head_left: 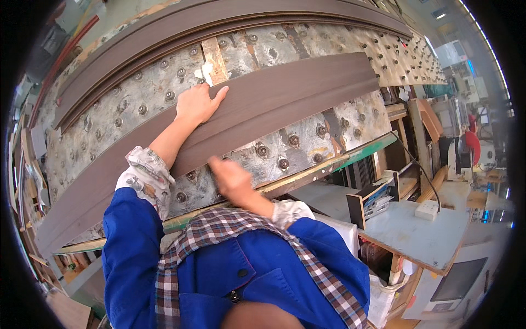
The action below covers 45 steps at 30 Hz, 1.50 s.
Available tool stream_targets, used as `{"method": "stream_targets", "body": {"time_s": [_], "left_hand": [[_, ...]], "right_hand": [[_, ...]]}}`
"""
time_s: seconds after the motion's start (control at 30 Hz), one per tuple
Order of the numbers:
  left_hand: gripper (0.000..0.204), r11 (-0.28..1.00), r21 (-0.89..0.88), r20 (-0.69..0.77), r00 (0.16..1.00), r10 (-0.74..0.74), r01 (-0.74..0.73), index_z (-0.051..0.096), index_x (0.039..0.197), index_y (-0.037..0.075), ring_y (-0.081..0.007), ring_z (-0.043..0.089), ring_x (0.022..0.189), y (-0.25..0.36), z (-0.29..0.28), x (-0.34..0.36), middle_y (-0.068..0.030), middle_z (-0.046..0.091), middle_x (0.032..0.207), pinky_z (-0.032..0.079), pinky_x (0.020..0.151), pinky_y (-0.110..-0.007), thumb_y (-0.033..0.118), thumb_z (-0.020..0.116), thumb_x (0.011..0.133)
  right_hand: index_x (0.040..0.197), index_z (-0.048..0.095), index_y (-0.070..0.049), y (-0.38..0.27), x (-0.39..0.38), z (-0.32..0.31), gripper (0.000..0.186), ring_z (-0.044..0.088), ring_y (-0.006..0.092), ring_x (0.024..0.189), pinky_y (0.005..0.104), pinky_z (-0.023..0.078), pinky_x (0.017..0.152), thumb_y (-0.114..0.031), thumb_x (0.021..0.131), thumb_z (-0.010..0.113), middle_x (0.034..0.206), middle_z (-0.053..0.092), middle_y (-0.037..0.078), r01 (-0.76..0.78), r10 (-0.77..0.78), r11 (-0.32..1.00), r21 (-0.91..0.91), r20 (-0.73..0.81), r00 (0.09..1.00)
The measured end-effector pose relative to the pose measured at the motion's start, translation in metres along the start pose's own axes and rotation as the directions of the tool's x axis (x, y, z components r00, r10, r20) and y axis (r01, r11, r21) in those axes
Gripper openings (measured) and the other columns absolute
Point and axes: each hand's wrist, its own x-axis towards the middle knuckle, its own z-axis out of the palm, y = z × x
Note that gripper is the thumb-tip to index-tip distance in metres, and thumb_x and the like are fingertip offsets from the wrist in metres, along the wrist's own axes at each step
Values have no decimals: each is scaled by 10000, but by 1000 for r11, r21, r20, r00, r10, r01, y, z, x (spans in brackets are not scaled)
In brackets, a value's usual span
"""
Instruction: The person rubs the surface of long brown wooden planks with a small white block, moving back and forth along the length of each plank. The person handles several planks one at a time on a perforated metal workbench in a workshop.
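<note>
Studded table [241,52] bears brown board [296,90], left hand [196,104] spread atop, right hand's [233,178] grip unclear

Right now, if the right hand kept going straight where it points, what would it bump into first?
Probably the near edge of the brown board under the left hand. The right hand is blurred, so I can't tell if it's touching already.

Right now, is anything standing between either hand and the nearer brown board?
Nothing visible is. The left hand already rests on the nearer brown board, at its far edge. The blurred right hand is beside its near edge with no object between; whether it touches, I can't tell.
</note>
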Motion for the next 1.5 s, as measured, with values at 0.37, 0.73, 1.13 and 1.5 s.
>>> {"method": "stream_targets", "body": {"time_s": [0.37,0.73,1.13,1.5], "left_hand": [[724,998,-56,10,1000,17,-17,690,973,-20,-353,676,892,-2,-10,-3,-199,696,939,537,790,-438,641,402,906],[693,997,-77,-7,1000,1,-2,703,977,14,-354,675,886,-9,-2,-2,-207,697,914,532,781,-448,642,420,901],[663,996,-76,-36,998,-47,44,683,1117,22,-337,643,1020,2,-7,-3,-191,682,1077,494,890,-403,607,447,912],[552,995,-101,-142,990,-11,-3,680,1078,22,-343,644,994,-1,1,-5,-186,677,1076,492,867,-415,526,527,912]], "right_hand": [[1142,626,-52,153,23,-105,249,593,307,721,409,480,607,-49,900,566,819,583,120,-432,348,828,-358,-277,896],[1166,620,-65,-40,4,0,406,606,219,763,345,514,575,-62,761,646,829,558,63,35,-56,996,78,290,956],[1116,644,-52,132,32,-88,300,602,268,664,363,501,587,-9,820,642,756,602,103,-161,150,977,-137,-84,985],[1052,693,-34,411,29,-248,230,620,337,858,408,507,739,-187,904,605,960,655,161,-619,352,652,-438,-548,759]]}}
